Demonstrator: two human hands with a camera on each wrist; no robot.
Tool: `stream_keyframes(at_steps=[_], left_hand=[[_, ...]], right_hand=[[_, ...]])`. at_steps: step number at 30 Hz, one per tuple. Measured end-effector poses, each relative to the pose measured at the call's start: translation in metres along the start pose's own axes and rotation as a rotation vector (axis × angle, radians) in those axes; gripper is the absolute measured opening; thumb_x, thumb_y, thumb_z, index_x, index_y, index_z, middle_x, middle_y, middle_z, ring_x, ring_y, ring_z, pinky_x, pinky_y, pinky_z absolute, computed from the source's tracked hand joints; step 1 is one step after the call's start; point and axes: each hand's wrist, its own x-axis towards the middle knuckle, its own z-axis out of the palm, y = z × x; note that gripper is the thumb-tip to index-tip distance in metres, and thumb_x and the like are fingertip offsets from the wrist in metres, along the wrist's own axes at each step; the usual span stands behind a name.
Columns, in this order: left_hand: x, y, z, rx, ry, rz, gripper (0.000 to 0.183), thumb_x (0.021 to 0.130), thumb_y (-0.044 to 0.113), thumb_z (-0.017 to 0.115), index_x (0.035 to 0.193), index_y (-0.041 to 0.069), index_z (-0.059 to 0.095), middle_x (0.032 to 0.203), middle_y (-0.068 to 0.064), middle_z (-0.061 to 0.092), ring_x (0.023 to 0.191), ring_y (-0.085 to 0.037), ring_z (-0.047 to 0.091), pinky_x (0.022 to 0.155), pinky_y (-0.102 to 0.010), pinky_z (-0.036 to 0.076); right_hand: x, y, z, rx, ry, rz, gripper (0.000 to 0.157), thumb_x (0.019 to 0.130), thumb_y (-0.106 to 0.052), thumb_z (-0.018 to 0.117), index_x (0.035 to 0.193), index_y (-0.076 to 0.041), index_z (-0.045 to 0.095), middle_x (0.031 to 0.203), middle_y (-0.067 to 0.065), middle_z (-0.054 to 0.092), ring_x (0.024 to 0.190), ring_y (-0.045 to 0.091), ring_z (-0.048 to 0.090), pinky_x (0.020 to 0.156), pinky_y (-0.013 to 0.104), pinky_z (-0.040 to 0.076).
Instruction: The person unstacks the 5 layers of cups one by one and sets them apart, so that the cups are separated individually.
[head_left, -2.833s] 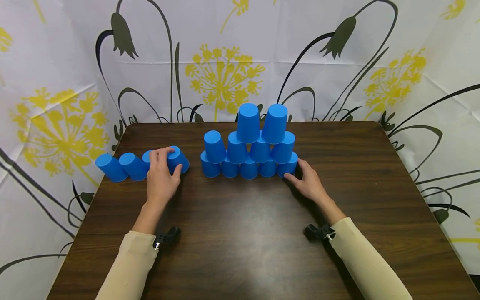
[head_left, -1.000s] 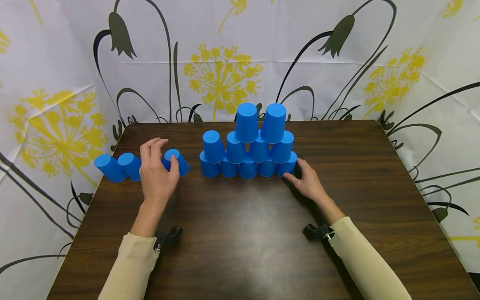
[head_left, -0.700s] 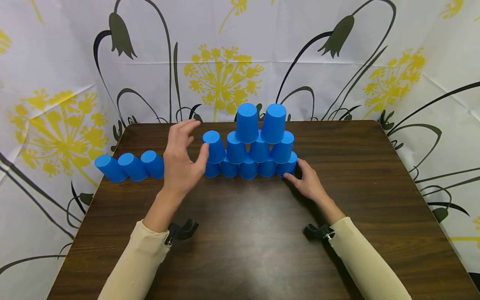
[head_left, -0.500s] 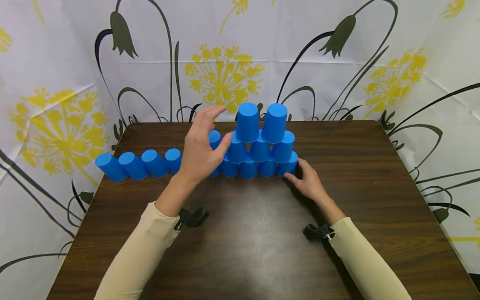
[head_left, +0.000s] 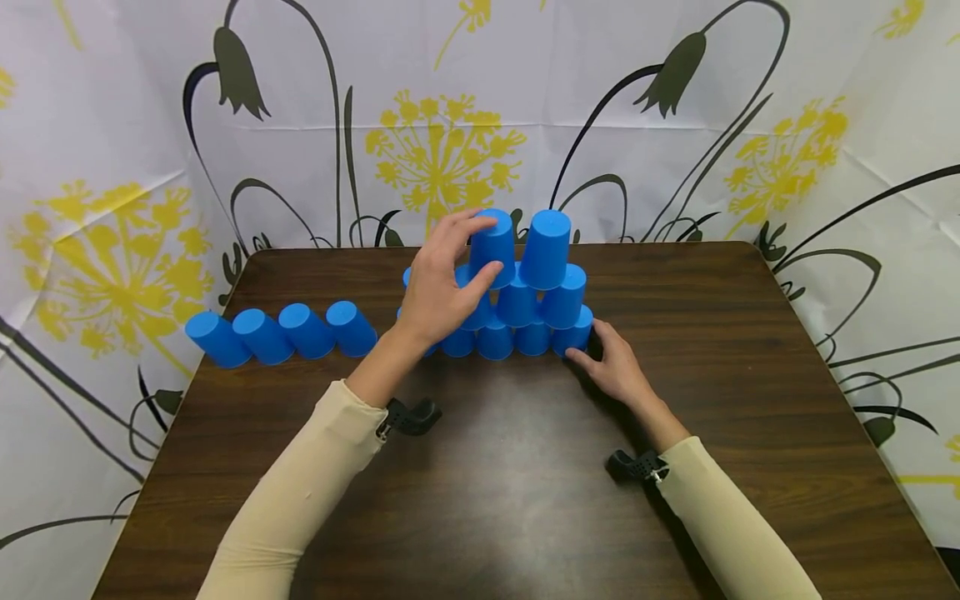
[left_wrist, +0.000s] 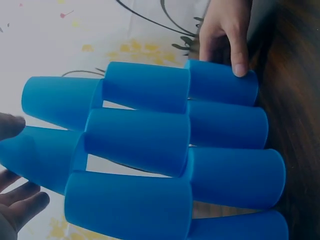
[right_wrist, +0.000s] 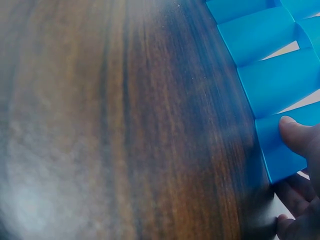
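Observation:
Upside-down blue cups form a stepped stack, with two cups on its third level. My left hand [head_left: 438, 287] reaches to the left top cup [head_left: 495, 246], thumb and curved fingers spread on either side of it. In the left wrist view that cup [left_wrist: 42, 152] lies between the thumb and fingers; firm contact cannot be made out. The other top cup [head_left: 547, 250] stands beside it, untouched. My right hand [head_left: 618, 367] holds the rightmost bottom cup [head_left: 573, 332], thumb on its front and fingers at its far side, as the right wrist view shows. My left hand hides the stack's left end.
Several more upside-down blue cups [head_left: 306, 331] stand in a row at the left of the brown wooden table [head_left: 510, 483]. Behind the table's back edge hangs a white floral cloth [head_left: 300, 158].
My left hand has left the row of cups on the left and moved right, without a cup, to the top of the stack. My right hand has stayed at the bottom cup.

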Motion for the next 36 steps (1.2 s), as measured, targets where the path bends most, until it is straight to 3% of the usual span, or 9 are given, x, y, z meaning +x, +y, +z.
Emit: stream_keyframes(at_steps=[14, 20, 24, 28, 31, 34, 36], left_hand=[[-0.003, -0.005, 0.007, -0.001, 0.030, -0.061, 0.042, 0.090, 0.012, 0.072, 0.130, 0.009, 0.058, 0.133, -0.015, 0.049, 0.120, -0.030, 0.057, 0.092, -0.039, 0.053], [-0.003, -0.001, 0.000, 0.001, 0.038, -0.030, 0.043, 0.090, 0.012, 0.072, 0.130, 0.009, 0.059, 0.131, -0.015, 0.050, 0.117, -0.028, 0.058, 0.089, -0.042, 0.055], [-0.011, 0.005, -0.016, 0.019, 0.047, -0.011, 0.047, 0.089, 0.010, 0.073, 0.133, 0.009, 0.057, 0.132, -0.014, 0.050, 0.116, -0.025, 0.058, 0.086, -0.045, 0.056], [-0.030, 0.007, -0.038, 0.011, 0.076, -0.050, 0.051, 0.085, 0.004, 0.075, 0.133, 0.007, 0.058, 0.133, -0.014, 0.050, 0.117, -0.026, 0.057, 0.086, -0.049, 0.055], [-0.051, 0.004, -0.059, 0.025, 0.130, -0.109, 0.053, 0.082, -0.002, 0.077, 0.131, 0.007, 0.059, 0.132, -0.014, 0.050, 0.117, -0.027, 0.057, 0.085, -0.053, 0.054], [-0.078, -0.003, -0.085, 0.100, 0.207, -0.174, 0.056, 0.079, -0.004, 0.078, 0.131, 0.007, 0.060, 0.132, -0.014, 0.052, 0.116, -0.024, 0.056, 0.083, -0.055, 0.054], [-0.098, -0.011, -0.104, 0.174, 0.262, -0.223, 0.057, 0.078, -0.003, 0.079, 0.131, 0.008, 0.061, 0.131, -0.011, 0.053, 0.115, -0.021, 0.055, 0.084, -0.047, 0.056]], right_hand=[[0.001, 0.002, 0.001, -0.002, -0.002, 0.002, 0.064, 0.094, -0.031, 0.068, 0.144, -0.001, 0.041, 0.140, 0.023, 0.047, 0.130, 0.041, 0.044, 0.108, 0.059, 0.033], [0.000, 0.002, 0.001, -0.002, 0.002, -0.004, 0.064, 0.093, -0.031, 0.068, 0.143, -0.001, 0.042, 0.140, 0.023, 0.048, 0.129, 0.040, 0.045, 0.107, 0.059, 0.034], [0.000, 0.002, 0.001, 0.002, 0.009, -0.024, 0.064, 0.093, -0.030, 0.069, 0.143, 0.000, 0.042, 0.139, 0.024, 0.048, 0.129, 0.040, 0.045, 0.107, 0.059, 0.035], [0.000, 0.002, 0.001, 0.006, 0.021, -0.035, 0.063, 0.093, -0.028, 0.069, 0.142, 0.001, 0.042, 0.139, 0.024, 0.048, 0.129, 0.040, 0.045, 0.107, 0.058, 0.035], [0.000, 0.004, 0.001, 0.008, 0.028, -0.037, 0.063, 0.093, -0.028, 0.069, 0.142, 0.000, 0.042, 0.139, 0.024, 0.049, 0.129, 0.040, 0.046, 0.107, 0.058, 0.035], [0.000, 0.005, 0.002, 0.009, 0.025, -0.037, 0.064, 0.093, -0.029, 0.069, 0.143, 0.000, 0.042, 0.140, 0.024, 0.048, 0.130, 0.040, 0.045, 0.107, 0.059, 0.035], [0.000, 0.005, 0.001, 0.011, 0.021, -0.031, 0.064, 0.093, -0.029, 0.069, 0.144, 0.000, 0.041, 0.140, 0.023, 0.047, 0.130, 0.040, 0.044, 0.108, 0.059, 0.034]])
